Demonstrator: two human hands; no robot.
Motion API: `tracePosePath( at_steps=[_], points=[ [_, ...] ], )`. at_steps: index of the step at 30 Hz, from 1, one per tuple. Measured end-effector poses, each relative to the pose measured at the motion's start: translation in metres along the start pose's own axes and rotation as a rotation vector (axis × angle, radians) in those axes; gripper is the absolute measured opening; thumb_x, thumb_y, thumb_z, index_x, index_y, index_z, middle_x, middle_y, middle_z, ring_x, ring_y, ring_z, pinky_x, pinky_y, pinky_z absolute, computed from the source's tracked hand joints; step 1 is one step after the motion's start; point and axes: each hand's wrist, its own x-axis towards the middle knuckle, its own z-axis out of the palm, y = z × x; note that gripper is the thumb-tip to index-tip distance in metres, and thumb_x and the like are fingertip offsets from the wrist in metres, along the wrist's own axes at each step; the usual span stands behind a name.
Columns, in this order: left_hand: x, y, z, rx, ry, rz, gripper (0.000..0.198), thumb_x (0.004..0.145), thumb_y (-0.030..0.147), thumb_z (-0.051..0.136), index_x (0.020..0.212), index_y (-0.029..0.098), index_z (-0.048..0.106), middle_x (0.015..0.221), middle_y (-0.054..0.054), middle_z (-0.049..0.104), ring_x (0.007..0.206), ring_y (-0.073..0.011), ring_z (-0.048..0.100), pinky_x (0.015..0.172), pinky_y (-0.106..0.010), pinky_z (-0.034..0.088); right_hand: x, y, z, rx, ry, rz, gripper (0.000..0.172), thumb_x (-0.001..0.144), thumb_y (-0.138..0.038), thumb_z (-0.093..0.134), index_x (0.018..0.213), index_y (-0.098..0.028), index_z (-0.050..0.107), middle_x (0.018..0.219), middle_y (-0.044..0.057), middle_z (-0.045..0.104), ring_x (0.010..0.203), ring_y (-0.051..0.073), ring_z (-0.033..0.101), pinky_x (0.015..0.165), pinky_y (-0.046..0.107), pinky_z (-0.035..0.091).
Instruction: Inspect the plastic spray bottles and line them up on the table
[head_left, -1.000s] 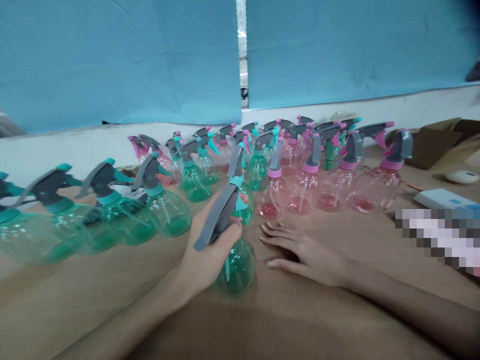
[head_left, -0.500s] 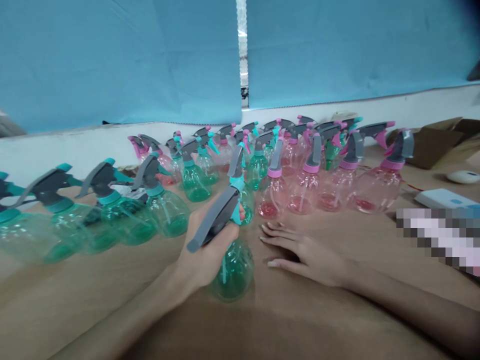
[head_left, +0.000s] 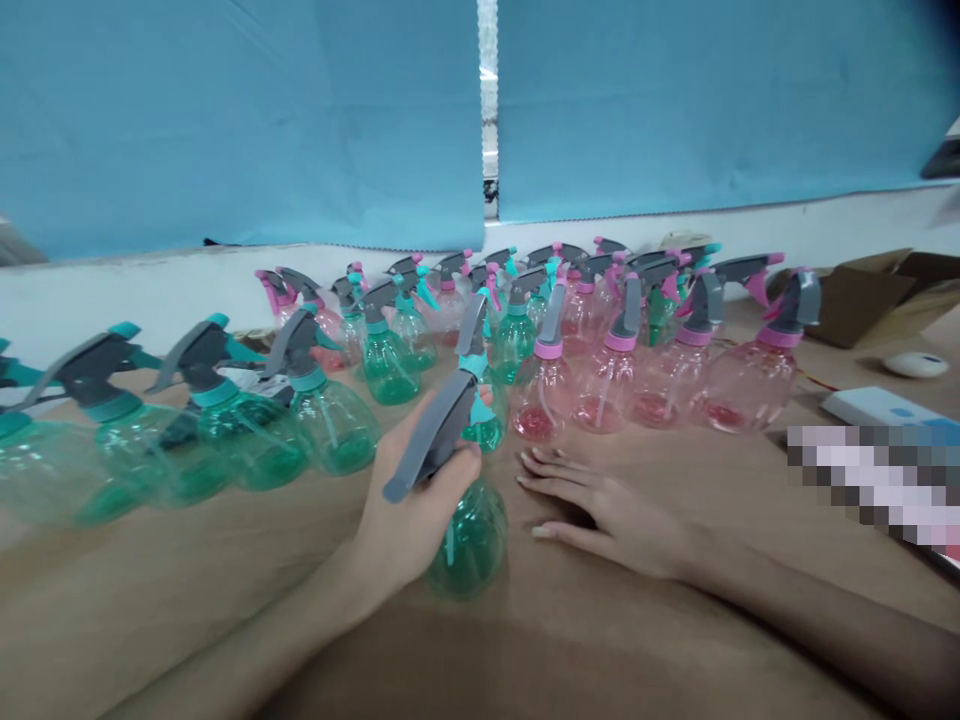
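Observation:
My left hand [head_left: 409, 500] is wrapped around the neck of a clear green spray bottle [head_left: 469, 545] at the middle of the table. The bottle's grey and turquoise spray head [head_left: 435, 435] rises above my fingers, its nozzle pointing away from me. Part of the bottle's neck is hidden by the hand. My right hand [head_left: 611, 505] lies palm down on the tabletop, fingers stretched out and holding nothing. Just beyond its fingertips stands a pink spray bottle [head_left: 541, 395]. Another green spray bottle [head_left: 486, 430] is partly covered by the held one.
Several green spray bottles [head_left: 334, 425] form a row at left, and several pink ones [head_left: 679, 385] at right. More mixed bottles crowd behind. An open cardboard box [head_left: 859, 300], a white mouse [head_left: 915, 365] and a white box [head_left: 885, 408] sit at right. Blue cloth [head_left: 247, 120] hangs behind.
The spray head in my left hand has shifted very slightly right and tilted a little more upright. My right hand stays flat in place.

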Motion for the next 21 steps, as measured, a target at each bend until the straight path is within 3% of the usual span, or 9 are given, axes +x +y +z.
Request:
tracePosePath(
  at_steps=[4,8,14,21],
  points=[
    [-0.002,-0.002,0.000,-0.046,-0.006,0.002,0.024,0.078,0.021,0.051,0.100,0.029,0.057,0.093,0.002,0.066,0.088,-0.0182,0.064,0.077,-0.029,0.049,0.000,0.000,0.000,-0.025,-0.006,0.007,0.058,0.091,-0.054,0.044,0.140,-0.024,0.038,0.147,0.003,0.034,0.137,0.022,0.028,0.113,0.044,0.023],
    [-0.004,-0.009,0.000,0.008,0.021,-0.003,0.020,0.082,0.027,0.049,0.099,0.029,0.059,0.085,0.002,0.066,0.083,-0.0193,0.063,0.069,-0.029,0.048,0.000,-0.001,0.001,-0.046,-0.010,0.008,0.057,0.091,-0.054,0.043,0.140,-0.025,0.038,0.147,0.002,0.035,0.137,0.022,0.027,0.113,0.044,0.023],
    [-0.002,-0.009,0.006,-0.123,0.043,0.077,0.035,0.081,0.018,0.050,0.114,0.029,0.053,0.095,0.001,0.064,0.073,-0.0170,0.061,0.067,-0.030,0.048,0.001,-0.001,0.001,-0.078,-0.017,0.003,0.057,0.092,-0.053,0.042,0.139,-0.020,0.040,0.146,0.006,0.038,0.137,0.022,0.028,0.113,0.043,0.023],
    [-0.002,-0.009,0.007,-0.232,0.077,0.092,0.043,0.080,0.016,0.051,0.119,0.032,0.045,0.112,0.000,0.061,0.094,-0.0194,0.063,0.078,-0.033,0.052,0.001,-0.026,-0.015,0.000,0.037,0.081,0.055,0.088,-0.053,0.049,0.133,-0.022,0.045,0.135,0.008,0.052,0.122,0.025,0.049,0.100,0.043,0.041]
  ],
)
